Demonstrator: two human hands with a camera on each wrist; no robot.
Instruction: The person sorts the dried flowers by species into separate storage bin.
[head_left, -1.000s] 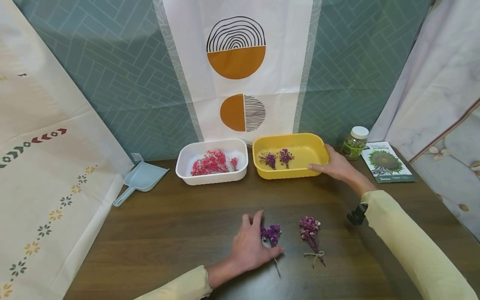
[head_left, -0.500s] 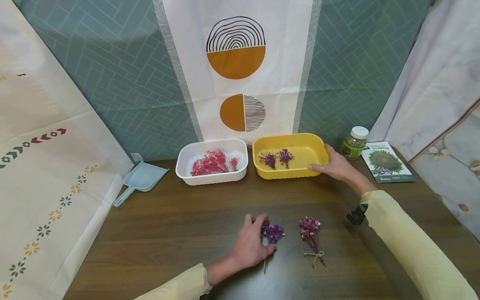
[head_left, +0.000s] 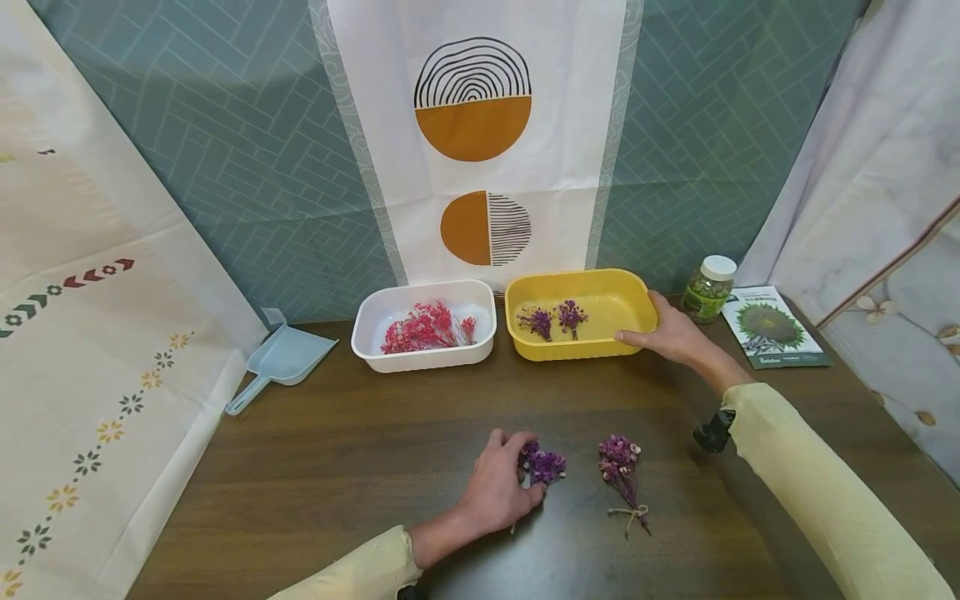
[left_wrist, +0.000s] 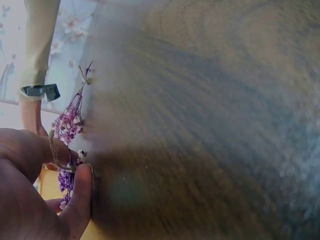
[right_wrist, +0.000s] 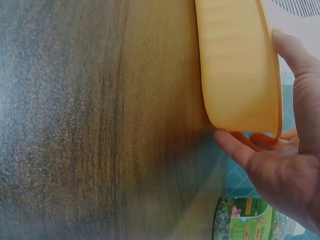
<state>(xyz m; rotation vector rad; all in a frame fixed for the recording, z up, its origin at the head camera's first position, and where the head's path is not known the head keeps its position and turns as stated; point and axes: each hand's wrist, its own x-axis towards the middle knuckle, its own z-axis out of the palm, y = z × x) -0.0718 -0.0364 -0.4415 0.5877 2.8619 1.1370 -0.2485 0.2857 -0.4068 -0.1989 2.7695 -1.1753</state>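
In the head view my left hand [head_left: 495, 492] pinches a small bunch of purple dried flowers [head_left: 547, 467] low over the wooden table. Its stems are mostly hidden by the hand; the left wrist view shows a twine tie [left_wrist: 54, 150] between thumb and fingers. My right hand [head_left: 671, 329] holds the right end of a yellow tray [head_left: 577, 347], thumb at the front rim and fingers around the end wall. Two small purple sprigs [head_left: 572, 317] lie inside that tray. Another purple bunch [head_left: 619, 462], tied with twine, lies on the table to the right of my left hand.
Left of the yellow tray stands a white tray [head_left: 427, 361] holding pink dried flowers [head_left: 427, 325]. A pale blue dustpan [head_left: 291, 354] lies farther left. On the far right are a white-lidded jar [head_left: 707, 292] and a sunflower packet [head_left: 776, 327]. Fabric hangs behind.
My left thumb and fingers have drawn closer together around the purple bunch, and its stem end has swung left. My right hand and the yellow tray have stayed in place.
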